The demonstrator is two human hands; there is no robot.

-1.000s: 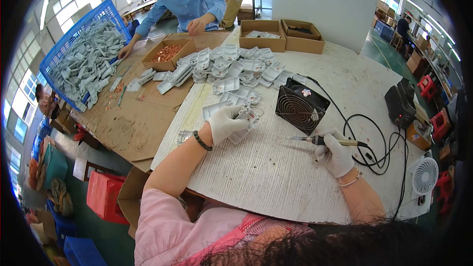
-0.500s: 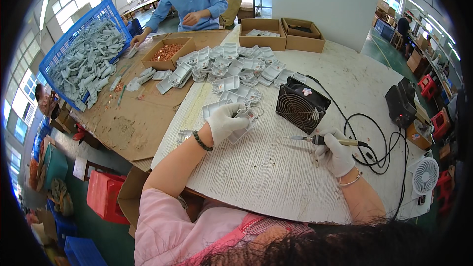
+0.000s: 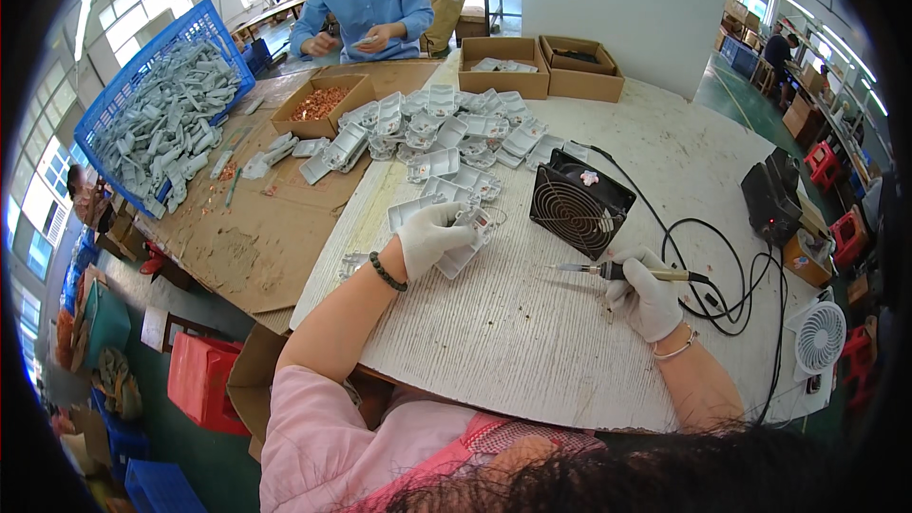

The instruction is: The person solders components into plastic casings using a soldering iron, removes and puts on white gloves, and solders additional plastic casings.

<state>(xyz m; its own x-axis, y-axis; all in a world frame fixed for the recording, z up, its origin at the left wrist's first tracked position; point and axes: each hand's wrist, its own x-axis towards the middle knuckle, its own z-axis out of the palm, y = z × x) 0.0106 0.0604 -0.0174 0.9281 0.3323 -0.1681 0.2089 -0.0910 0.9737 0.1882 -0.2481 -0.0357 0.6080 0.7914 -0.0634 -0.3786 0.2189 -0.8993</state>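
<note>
Two gloved hands (image 3: 432, 236) (image 3: 649, 296), soldering iron (image 3: 617, 272)

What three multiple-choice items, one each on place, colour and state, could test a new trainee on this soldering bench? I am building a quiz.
1. Where does the black square fan sit?
A. Between the two hands, farther up the table
B. On the floor
C. Inside the blue plastic crate

2. What colour are the gloves?
A. Black
B. White
C. Yellow

3. What does the right hand hold?
A. Nothing
B. A cardboard box
C. A slim soldering iron with a black cable

Answers: 1 A, the fan stands on the pale table beyond both hands. 2 B, both hands wear white. 3 C, its grip is closed round the iron, while the left hand rests on a grey plastic housing.
</note>
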